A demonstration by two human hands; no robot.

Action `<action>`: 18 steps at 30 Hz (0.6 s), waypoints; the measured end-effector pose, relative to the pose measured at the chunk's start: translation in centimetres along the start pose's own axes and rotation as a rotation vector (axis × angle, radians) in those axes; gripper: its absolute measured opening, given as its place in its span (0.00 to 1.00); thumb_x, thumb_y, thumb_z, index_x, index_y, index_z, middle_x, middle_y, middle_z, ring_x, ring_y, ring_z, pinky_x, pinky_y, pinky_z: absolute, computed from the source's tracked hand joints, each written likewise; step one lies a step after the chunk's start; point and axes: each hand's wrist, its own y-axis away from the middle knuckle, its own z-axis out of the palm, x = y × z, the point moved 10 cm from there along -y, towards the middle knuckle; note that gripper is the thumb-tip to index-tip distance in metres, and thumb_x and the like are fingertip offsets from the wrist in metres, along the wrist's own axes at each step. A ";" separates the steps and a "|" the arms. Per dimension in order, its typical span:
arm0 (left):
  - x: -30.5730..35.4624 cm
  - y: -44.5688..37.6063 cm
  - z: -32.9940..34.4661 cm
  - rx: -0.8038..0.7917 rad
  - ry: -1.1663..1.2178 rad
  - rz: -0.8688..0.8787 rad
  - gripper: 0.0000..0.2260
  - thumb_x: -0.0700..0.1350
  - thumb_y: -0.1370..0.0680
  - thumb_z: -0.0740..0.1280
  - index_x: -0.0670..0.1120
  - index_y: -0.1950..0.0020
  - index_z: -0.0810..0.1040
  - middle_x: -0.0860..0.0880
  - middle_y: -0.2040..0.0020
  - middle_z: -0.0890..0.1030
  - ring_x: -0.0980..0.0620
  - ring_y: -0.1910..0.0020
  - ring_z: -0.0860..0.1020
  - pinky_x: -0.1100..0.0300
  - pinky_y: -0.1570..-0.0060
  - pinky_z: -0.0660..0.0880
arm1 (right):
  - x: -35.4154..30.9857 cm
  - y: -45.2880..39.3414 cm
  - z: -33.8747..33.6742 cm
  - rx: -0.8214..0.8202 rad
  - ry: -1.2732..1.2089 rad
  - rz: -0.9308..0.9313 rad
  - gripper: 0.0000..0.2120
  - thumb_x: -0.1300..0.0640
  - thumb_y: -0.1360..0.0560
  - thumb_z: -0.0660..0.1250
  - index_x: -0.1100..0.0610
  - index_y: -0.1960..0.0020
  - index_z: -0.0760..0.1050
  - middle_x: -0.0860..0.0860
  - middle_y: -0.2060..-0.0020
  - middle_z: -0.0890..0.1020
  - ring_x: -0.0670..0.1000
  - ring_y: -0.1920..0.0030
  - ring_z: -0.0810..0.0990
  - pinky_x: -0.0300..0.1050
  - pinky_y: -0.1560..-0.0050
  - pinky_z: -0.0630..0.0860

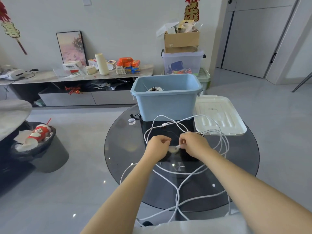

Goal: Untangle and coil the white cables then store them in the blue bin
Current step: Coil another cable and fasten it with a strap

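While white cables (177, 186) sprawl over the near glass table (118, 149), right hand (194, 144) pinches a cable end; left hand (157, 146) apparently grips cable; blue bin (166, 105) stands beyond.

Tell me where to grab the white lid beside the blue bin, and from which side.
Take the white lid by its near right rim, coming in from the right. It lies flat on the glass table with that corner jutting past the table's edge, so fingers can probably slip under it. Cable loops cross its near left part, so avoid that side.
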 end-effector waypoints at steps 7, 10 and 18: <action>1.2 0.0 -0.3 -0.113 0.554 -0.047 0.07 0.37 0.24 0.68 0.37 0.48 0.81 0.43 0.58 0.83 0.55 0.62 0.81 0.66 0.57 0.80 | -1.7 0.4 -3.9 0.142 -0.456 -0.135 0.05 0.60 0.27 0.69 0.52 0.53 0.76 0.45 0.61 0.81 0.46 0.58 0.78 0.37 0.56 0.72; 1.2 -0.2 -2.0 -0.023 0.587 -0.059 0.07 0.33 0.26 0.70 0.33 0.49 0.81 0.43 0.63 0.82 0.53 0.65 0.81 0.65 0.59 0.80 | -1.2 -0.2 -3.8 0.151 -0.342 -0.133 0.06 0.58 0.27 0.69 0.51 0.50 0.78 0.47 0.58 0.79 0.47 0.57 0.76 0.38 0.57 0.69; 2.5 0.0 -4.7 -0.076 0.171 0.051 0.09 0.40 0.20 0.61 0.43 0.47 0.80 0.52 0.60 0.79 0.57 0.64 0.78 0.63 0.54 0.77 | 0.2 -1.5 -7.6 0.312 -0.415 -0.076 0.07 0.56 0.23 0.65 0.56 0.56 0.80 0.47 0.65 0.80 0.47 0.64 0.75 0.33 0.65 0.66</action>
